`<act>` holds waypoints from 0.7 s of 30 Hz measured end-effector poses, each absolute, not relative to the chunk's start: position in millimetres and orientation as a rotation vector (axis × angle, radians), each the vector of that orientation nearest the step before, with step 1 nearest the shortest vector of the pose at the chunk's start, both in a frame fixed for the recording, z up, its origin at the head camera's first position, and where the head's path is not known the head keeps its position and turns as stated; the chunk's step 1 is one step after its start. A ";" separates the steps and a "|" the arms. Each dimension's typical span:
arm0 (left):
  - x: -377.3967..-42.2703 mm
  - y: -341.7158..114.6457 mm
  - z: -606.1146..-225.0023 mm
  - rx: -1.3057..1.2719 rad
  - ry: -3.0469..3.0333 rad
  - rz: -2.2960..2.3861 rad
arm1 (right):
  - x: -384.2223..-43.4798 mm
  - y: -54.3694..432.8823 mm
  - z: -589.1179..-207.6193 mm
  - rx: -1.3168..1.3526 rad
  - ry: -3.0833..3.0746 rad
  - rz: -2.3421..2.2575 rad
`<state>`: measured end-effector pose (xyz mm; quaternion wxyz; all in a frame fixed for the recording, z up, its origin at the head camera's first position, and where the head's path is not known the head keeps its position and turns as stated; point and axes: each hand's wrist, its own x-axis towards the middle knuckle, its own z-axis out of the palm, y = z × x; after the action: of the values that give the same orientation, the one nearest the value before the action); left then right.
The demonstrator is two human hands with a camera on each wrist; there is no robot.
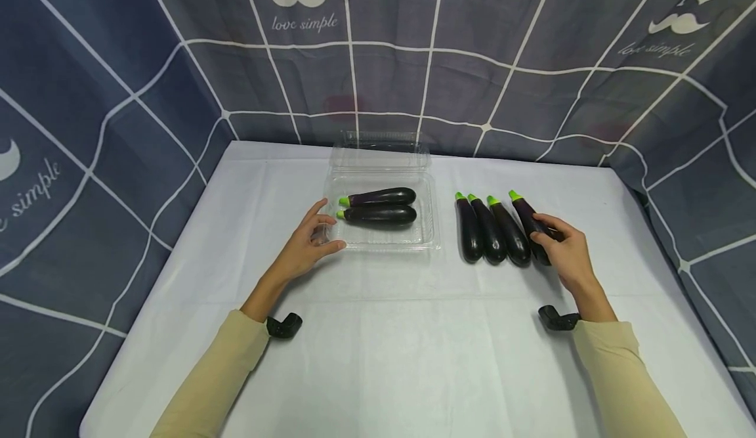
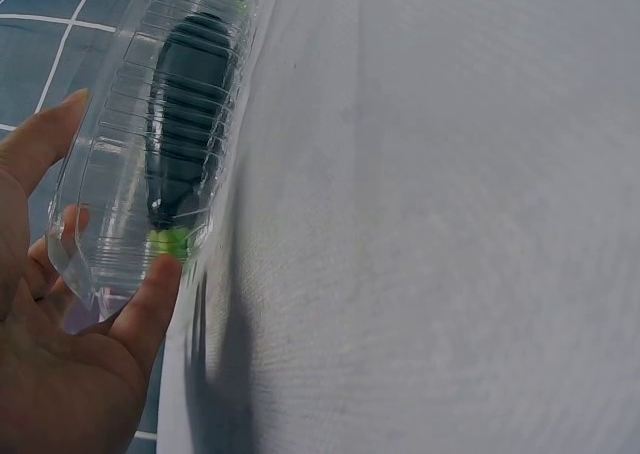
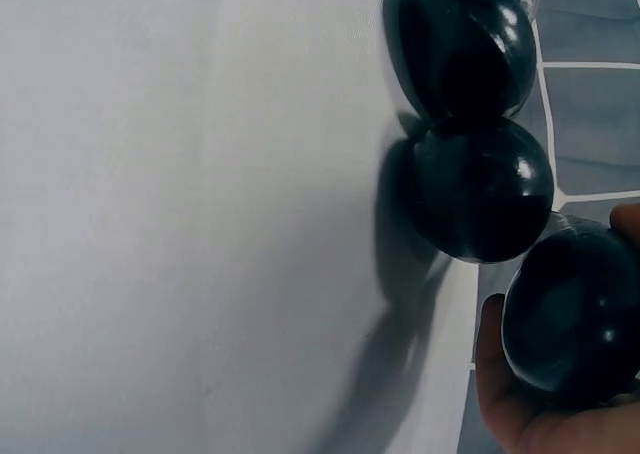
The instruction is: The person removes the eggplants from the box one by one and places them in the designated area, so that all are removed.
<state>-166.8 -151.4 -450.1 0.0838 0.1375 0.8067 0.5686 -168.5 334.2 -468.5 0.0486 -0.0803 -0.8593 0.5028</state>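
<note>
My right hand (image 1: 562,249) grips the rightmost eggplant (image 1: 524,213) between thumb and fingers. In the right wrist view this eggplant (image 3: 565,314) appears raised off the cloth at its rounded end. Just left of it lie three more eggplants (image 1: 495,231), side by side with green stem ends pointing away from me. My left hand (image 1: 308,241) holds the left end of a clear plastic clamshell box (image 1: 428,228), thumb at the front wall, fingers along the side. Two eggplants (image 1: 380,215) lie inside the box, green ends toward the left hand. Its lid (image 1: 378,157) stands open at the back.
A white cloth (image 1: 378,346) covers the table. Dark blue grid-patterned curtains (image 1: 390,77) hang behind it and at both sides. Each wrist wears a small black camera (image 1: 285,326).
</note>
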 end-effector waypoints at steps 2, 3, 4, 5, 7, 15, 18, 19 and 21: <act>-167.1 -151.3 -450.1 0.406 2.407 1.697 | -171.0 334.9 -469.9 -0.267 -2.624 1.543; -167.2 -151.2 -450.0 0.403 2.407 1.697 | -172.0 335.4 -470.3 -0.275 -2.625 1.548; -167.2 -151.2 -449.9 0.402 2.407 1.697 | -172.9 335.7 -470.7 -0.281 -2.631 1.546; -167.3 -151.1 -449.9 0.401 2.407 1.696 | -173.6 336.3 -471.3 -0.283 -2.636 1.544; -167.4 -151.1 -449.9 0.399 2.408 1.694 | -175.1 337.1 -472.1 -0.281 -2.645 1.540; -167.3 -151.2 -450.1 0.409 2.415 1.688 | -177.8 340.3 -473.4 -0.242 -2.681 1.565; -167.3 -151.2 -449.9 0.416 2.416 1.686 | -177.9 341.5 -474.4 -0.238 -2.706 1.564; -167.4 -151.2 -449.9 0.416 2.417 1.685 | -177.9 341.9 -475.0 -0.233 -2.713 1.561; -167.4 -151.3 -449.7 0.414 2.419 1.683 | -178.0 342.4 -476.4 -0.214 -2.722 1.556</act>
<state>-167.4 -151.3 -449.7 0.0830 0.1387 0.8100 0.5637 -178.0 342.4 -476.4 -0.0004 -0.0680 -0.8662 0.4950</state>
